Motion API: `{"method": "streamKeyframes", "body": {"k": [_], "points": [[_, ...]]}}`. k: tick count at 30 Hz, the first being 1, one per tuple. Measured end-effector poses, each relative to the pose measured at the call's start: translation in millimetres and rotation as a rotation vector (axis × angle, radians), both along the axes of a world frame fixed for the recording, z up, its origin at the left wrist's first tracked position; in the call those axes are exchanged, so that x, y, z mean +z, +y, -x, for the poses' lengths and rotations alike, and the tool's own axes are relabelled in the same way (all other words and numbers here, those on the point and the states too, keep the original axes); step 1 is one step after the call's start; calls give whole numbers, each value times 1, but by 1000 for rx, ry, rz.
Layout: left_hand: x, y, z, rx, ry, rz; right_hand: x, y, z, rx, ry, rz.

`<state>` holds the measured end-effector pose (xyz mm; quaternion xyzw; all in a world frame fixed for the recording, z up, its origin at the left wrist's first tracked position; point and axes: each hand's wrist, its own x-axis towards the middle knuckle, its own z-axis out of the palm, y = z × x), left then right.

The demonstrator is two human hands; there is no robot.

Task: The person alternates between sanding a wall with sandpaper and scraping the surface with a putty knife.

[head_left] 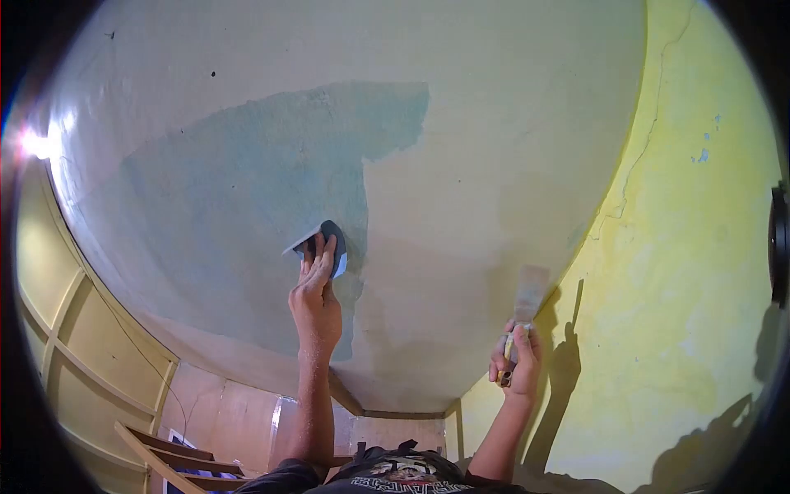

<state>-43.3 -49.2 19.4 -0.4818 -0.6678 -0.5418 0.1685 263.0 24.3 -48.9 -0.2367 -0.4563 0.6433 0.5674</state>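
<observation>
My left hand (313, 284) is raised against the pale wall surface, its fingers closed on a folded sheet of sandpaper (337, 249), dark on one face and light on the other. The sheet lies over the blue-green patch (239, 189), near that patch's right border. Pale dust speckles my left forearm. Lower at the right, my right hand (516, 362) grips a putty knife (532, 286) by its handle, blade pointing up. That blade overlaps the line where the pale surface meets the yellow wall (658, 329).
Wooden ladder-like rungs (177, 453) stand at the lower left, by a panelled yellow partition (99, 354) with a hanging cable. A bright lamp (37, 144) shines at the far left. A dark round object (778, 247) is at the right edge. A crack runs down the yellow wall.
</observation>
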Motion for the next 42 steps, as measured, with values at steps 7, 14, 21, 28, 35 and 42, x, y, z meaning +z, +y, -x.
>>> {"method": "streamKeyframes", "body": {"k": [7, 14, 21, 28, 35, 42], "points": [[14, -18, 7, -97, 10, 166, 29, -14, 27, -18, 5, -20], [5, -11, 13, -104, 33, 149, 67, -32, 91, 227, -38, -155], [2, -12, 20, -154, 4, 150, 109, -34, 158, 263, -106, -251], [2, -13, 28, -218, 17, 147, 115, -27, 198, 262, -69, -210], [2, -12, 28, -228, -7, 146, 119, -36, 200, 223, -64, -167], [4, -15, 28, -249, -35, 162, 119, -36, 208, 166, -57, -195]]}}
